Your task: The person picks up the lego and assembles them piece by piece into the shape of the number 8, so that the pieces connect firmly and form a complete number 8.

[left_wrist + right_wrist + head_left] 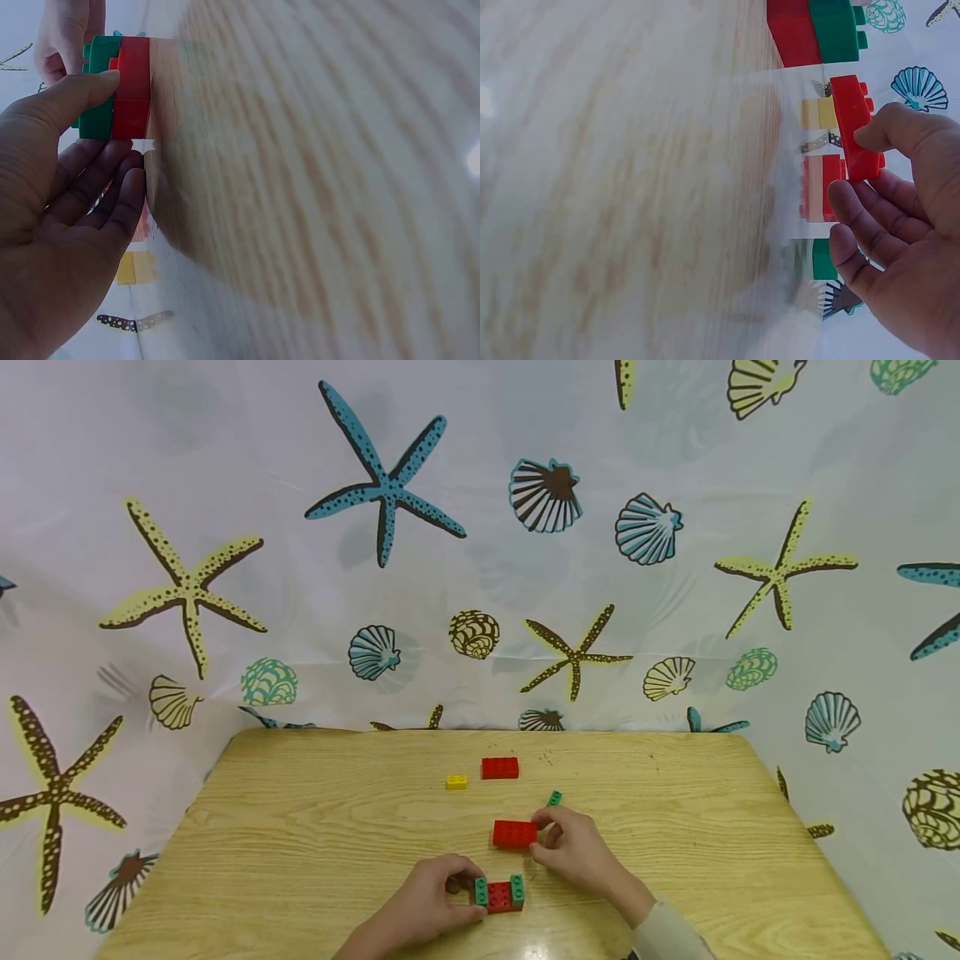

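Note:
In the head view my left hand grips the left end of a red toy brick near the front of the table. A small green brick is mounted on its left end, another green brick on its right. The left wrist view shows the thumb against this stack's side, with the stack resting on the tabletop. My right hand pinches the right end of a second red brick between thumb and fingers. That brick is tilted and raised off the table in the right wrist view.
Farther back on the wooden table lie a third red brick and a small yellow brick. One loose green brick lies just beyond my right hand. A cloth printed with shells and starfish hangs behind the table.

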